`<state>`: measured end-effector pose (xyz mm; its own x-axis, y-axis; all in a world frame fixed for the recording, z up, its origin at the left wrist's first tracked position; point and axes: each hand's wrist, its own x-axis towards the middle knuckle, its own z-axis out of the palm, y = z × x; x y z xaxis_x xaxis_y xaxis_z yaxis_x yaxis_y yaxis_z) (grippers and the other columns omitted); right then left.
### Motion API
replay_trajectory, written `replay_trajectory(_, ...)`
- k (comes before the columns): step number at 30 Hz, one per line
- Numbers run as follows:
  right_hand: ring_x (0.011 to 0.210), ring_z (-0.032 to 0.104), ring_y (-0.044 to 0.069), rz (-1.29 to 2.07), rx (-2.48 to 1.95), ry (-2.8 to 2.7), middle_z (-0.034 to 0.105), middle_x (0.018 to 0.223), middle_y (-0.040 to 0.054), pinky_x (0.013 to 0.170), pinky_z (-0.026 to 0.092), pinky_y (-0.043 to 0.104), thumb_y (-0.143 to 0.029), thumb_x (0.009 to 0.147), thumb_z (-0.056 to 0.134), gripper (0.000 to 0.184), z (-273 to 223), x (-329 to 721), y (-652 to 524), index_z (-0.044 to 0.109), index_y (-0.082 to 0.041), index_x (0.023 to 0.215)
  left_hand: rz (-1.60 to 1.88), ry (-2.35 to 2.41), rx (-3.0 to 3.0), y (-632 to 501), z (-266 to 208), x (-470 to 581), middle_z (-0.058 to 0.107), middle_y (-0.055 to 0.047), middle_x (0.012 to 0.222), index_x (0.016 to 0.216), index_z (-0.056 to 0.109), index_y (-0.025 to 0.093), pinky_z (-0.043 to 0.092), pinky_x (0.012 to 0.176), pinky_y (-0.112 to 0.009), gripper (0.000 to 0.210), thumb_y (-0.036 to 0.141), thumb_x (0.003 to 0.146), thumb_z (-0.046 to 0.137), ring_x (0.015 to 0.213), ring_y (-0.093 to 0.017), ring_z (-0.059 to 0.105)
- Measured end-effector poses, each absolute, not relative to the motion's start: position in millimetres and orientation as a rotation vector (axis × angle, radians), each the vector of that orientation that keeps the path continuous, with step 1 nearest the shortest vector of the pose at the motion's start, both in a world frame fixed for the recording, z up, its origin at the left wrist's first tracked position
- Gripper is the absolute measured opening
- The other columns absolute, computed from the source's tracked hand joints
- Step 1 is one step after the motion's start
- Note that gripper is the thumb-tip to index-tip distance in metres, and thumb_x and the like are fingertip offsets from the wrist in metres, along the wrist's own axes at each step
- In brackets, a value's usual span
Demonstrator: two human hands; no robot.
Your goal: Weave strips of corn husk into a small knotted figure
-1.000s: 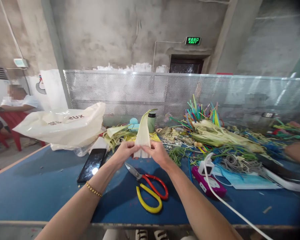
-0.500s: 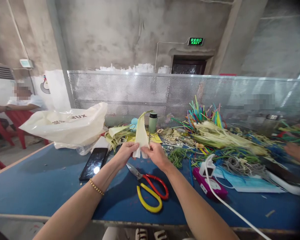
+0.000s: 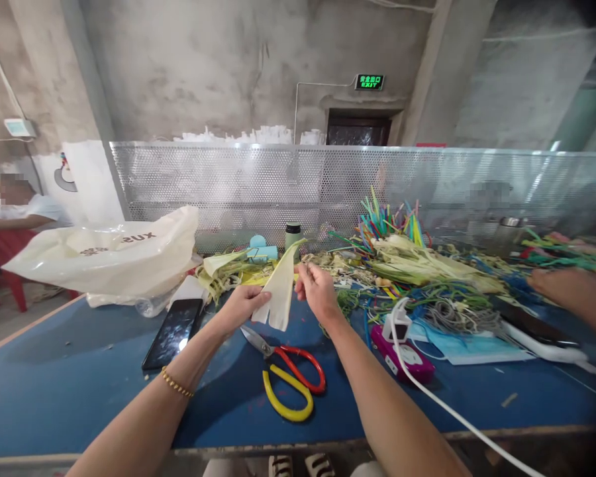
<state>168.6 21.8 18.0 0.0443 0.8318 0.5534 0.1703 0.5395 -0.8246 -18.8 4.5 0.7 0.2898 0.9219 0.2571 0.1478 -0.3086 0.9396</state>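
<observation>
A pale corn husk [image 3: 280, 291] stands upright above the table, its narrow greenish tip at the top and its wide lower end split by a slit. My left hand [image 3: 246, 306] pinches the husk's lower left edge between thumb and fingers. Just right of the husk, my right hand [image 3: 318, 289] is closed with curled fingers, apart from the leaf; what its fingertips may pinch is too small to make out. Below both hands, scissors [image 3: 283, 371] with one red and one yellow handle lie partly open on the blue table [image 3: 218, 411].
A phone [image 3: 173, 334] and a large white plastic bag [image 3: 104, 248] lie to the left. Behind are a green bottle [image 3: 293, 240] and piled husks [image 3: 417, 262]. At right are a purple power strip [image 3: 402, 354], a white cable, a blue mask [image 3: 471, 344] and another person's hand [image 3: 561, 285].
My right hand has come off the husk and moved slightly right and up. The husk now leans right in my left hand alone. The view has turned a little to the right.
</observation>
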Motion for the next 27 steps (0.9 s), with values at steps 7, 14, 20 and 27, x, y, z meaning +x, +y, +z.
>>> replay_trajectory(7,0.038,0.046,0.008,0.692,-0.906,-1.113,0.054,0.063,-0.0035,0.030,0.033,0.019,-0.031,0.077,0.055,0.020,23,182,31,0.058,-0.018,0.092,1.049,0.981,1.584,11,0,-28,0.047,0.002,0.048,0.057,0.052,0.015,0.024,0.043,-0.022,0.042,0.051,0.073,0.066,0.042,-0.007,0.038)
replay_trajectory(14,0.056,0.063,0.011,0.962,-0.790,-1.019,0.060,0.106,0.0047,0.046,0.053,0.026,-0.012,0.062,0.060,0.060,31,193,30,0.048,-0.022,0.120,0.962,0.978,1.673,7,1,-31,0.043,0.004,0.053,0.059,0.049,0.015,0.022,0.047,-0.023,0.041,0.049,0.074,0.066,0.047,-0.007,0.035)
replay_trajectory(20,0.031,0.032,0.004,0.967,-0.688,-1.209,0.040,0.046,-0.0099,0.030,0.025,0.018,-0.037,0.075,0.066,0.022,30,186,20,0.055,-0.017,0.078,0.900,1.014,1.649,10,7,-43,0.045,0.002,0.051,0.056,0.052,0.015,0.024,0.045,-0.024,0.036,0.043,0.071,0.068,0.045,-0.008,0.037)
replay_trajectory(27,0.033,0.013,0.003,1.062,-0.648,-1.208,0.018,0.045,-0.0144,0.031,0.013,0.017,-0.052,0.076,0.063,0.036,31,201,26,0.049,-0.020,0.072,1.031,1.122,1.522,24,9,-70,0.046,0.003,0.047,0.054,0.052,0.017,0.027,0.041,-0.023,0.028,0.036,0.065,0.069,0.042,-0.010,0.041)
